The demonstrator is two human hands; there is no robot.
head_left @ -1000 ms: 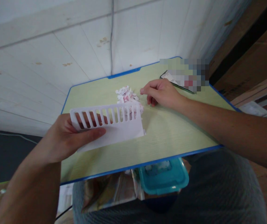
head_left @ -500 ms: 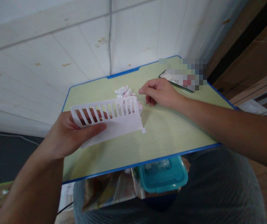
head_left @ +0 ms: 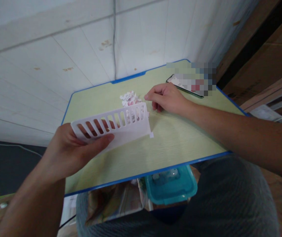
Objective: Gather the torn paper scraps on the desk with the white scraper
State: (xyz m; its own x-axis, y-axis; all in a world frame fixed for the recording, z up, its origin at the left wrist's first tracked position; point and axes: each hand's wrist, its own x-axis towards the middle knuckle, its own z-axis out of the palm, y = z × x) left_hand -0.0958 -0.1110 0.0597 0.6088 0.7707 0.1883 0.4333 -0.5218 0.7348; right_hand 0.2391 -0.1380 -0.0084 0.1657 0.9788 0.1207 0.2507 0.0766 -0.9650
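Note:
My left hand [head_left: 82, 144] is closed round the left end of a white plastic slotted panel [head_left: 128, 130], with the thumb on its near face and the fingers behind its slots. The panel is tilted above the tabletop. Just behind it lies a small heap of torn white and pinkish paper scraps [head_left: 129, 98], partly showing through the slots. My right hand [head_left: 167, 97] is beside the heap on its right, thumb and forefinger brought together and the other fingers curled under. Whatever those fingers may hold is hidden from view.
The pale green table [head_left: 180, 138] has a blue edge and stands against a white panelled wall [head_left: 89, 49]. A phone [head_left: 185, 87], partly pixelated, lies at the back right. Below the front edge is a turquoise plastic container [head_left: 173, 192], close to my legs.
My left hand has tipped the slotted panel, so its flat face now looks narrower. The right hand has stayed almost still beside the paper scraps. The whole view has shifted slightly.

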